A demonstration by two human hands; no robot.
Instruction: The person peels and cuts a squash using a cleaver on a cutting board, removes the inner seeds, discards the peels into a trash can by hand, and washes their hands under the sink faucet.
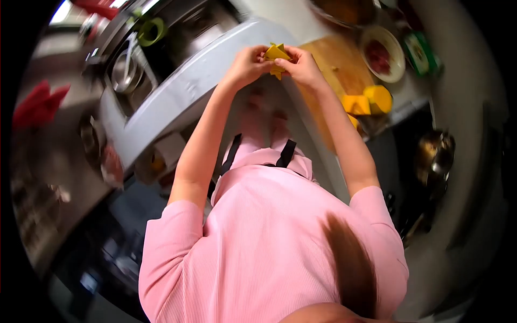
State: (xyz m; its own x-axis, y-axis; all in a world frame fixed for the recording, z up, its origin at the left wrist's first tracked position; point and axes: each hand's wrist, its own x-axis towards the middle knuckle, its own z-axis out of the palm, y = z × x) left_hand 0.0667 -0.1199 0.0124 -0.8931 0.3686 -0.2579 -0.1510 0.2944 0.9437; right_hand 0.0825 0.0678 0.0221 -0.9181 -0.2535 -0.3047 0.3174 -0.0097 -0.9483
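My left hand [251, 67] and my right hand [302, 67] meet at the far edge of the counter, above the gap in front of my legs. Between them is a small bunch of yellow, angular pieces [277, 53] that look like pumpkin peel. Fingers of both hands are closed on it, thumbs on the near side. To the right of my right hand lies a wooden cutting board [335, 67]. Chunks of orange-yellow pumpkin [378, 99] rest at its near right end, partly hidden by my right forearm.
A pale bowl of red meat [379, 53] stands right of the board, beside a green package [421, 54]. A large bowl [344, 9] is behind. At left are a sink edge [177, 86], a metal pot [126, 72] and a green cup [152, 31]. A shiny pan [436, 153] sits on the right.
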